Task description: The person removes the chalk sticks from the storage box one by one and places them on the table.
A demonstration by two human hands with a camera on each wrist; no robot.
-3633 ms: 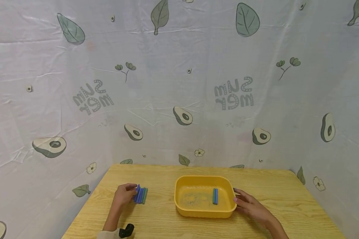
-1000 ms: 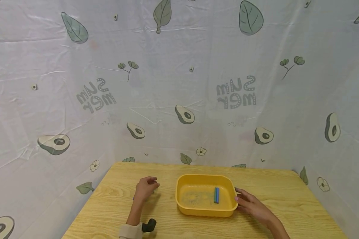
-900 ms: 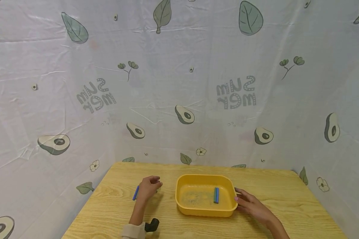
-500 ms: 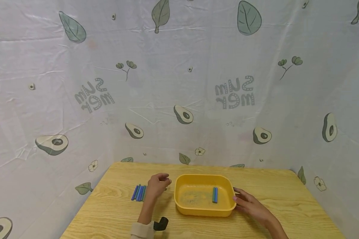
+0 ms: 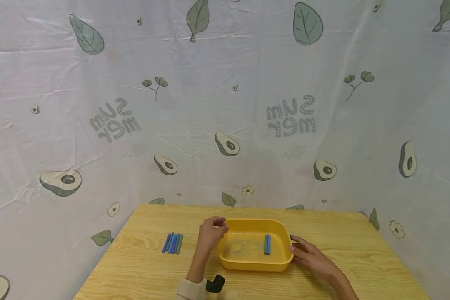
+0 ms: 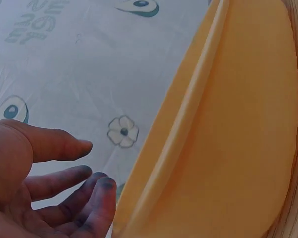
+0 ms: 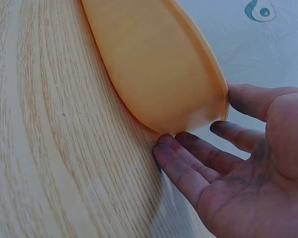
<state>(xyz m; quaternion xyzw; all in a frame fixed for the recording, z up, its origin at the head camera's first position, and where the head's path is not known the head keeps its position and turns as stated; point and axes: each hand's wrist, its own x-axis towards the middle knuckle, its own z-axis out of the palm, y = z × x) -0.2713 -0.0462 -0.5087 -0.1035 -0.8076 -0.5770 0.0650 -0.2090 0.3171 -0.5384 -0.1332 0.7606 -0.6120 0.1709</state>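
Note:
A yellow plastic tub (image 5: 253, 266) stands on the table, its floor smudged with dark powder. Inside, toward the right, lie a green stick (image 5: 265, 244) and a blue stick (image 5: 268, 245), side by side and chalk-like. My left hand (image 5: 209, 234) is at the tub's left rim; in the left wrist view that hand (image 6: 54, 196) holds nothing, its stained fingers loosely bent beside the tub wall (image 6: 238, 129). My right hand (image 5: 310, 256) rests against the tub's right end. In the right wrist view its thumb and fingertips (image 7: 164, 148) touch the tub's end wall.
On the left of the wooden table (image 5: 135, 275) lies a row of several blue and green sticks (image 5: 172, 243). A pale printed curtain (image 5: 195, 125) rises behind the table and along both sides. A black device (image 5: 215, 284) sits at my left wrist.
My left hand has moved right, from the row of sticks to the tub's left rim, leaving the row uncovered. My right hand has stayed at the tub, and the two sticks inside look unchanged.

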